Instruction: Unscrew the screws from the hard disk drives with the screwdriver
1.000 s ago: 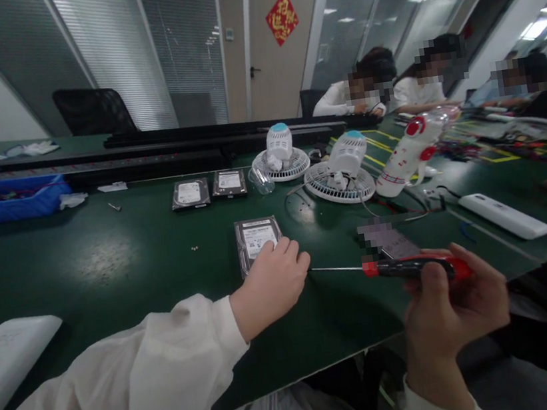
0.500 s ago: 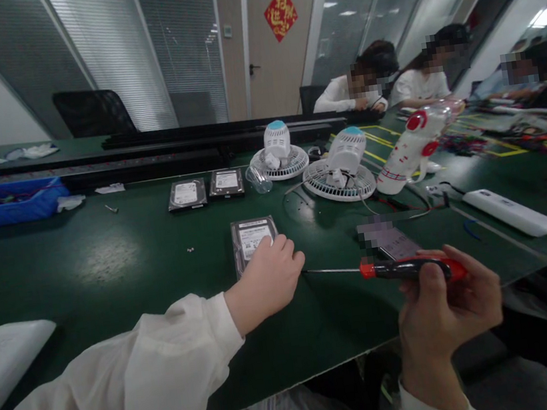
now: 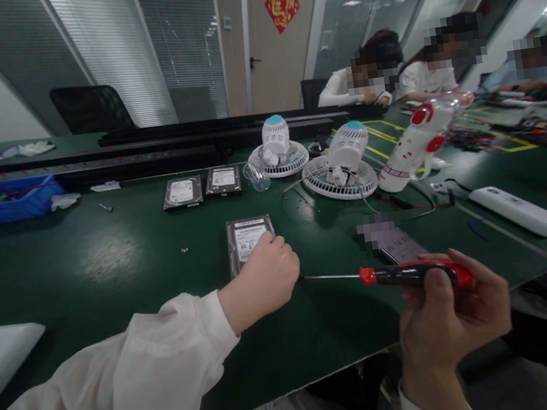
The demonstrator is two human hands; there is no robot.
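Observation:
A hard drive [image 3: 246, 238] lies flat on the green table [image 3: 109, 260] in front of me. My left hand [image 3: 263, 279] rests on its near end with the fingers curled closed over it. My right hand [image 3: 449, 316] is closed round the red and black handle of a screwdriver [image 3: 403, 273]. The thin shaft points left, and its tip reaches my left hand's fingers at the drive's near corner.
Two more hard drives [image 3: 182, 192] [image 3: 222, 180] lie further back. Two small white fans [image 3: 277, 152] [image 3: 344, 167], a white and red toy [image 3: 414, 145], a phone [image 3: 399, 243], a white bar [image 3: 521, 211] and a blue bin [image 3: 1, 200] surround them. Other people sit at the far right.
My left hand's fingers have curled tighter on the drive's near end. The view has shifted a little; the screwdriver stays pointed at my left hand.

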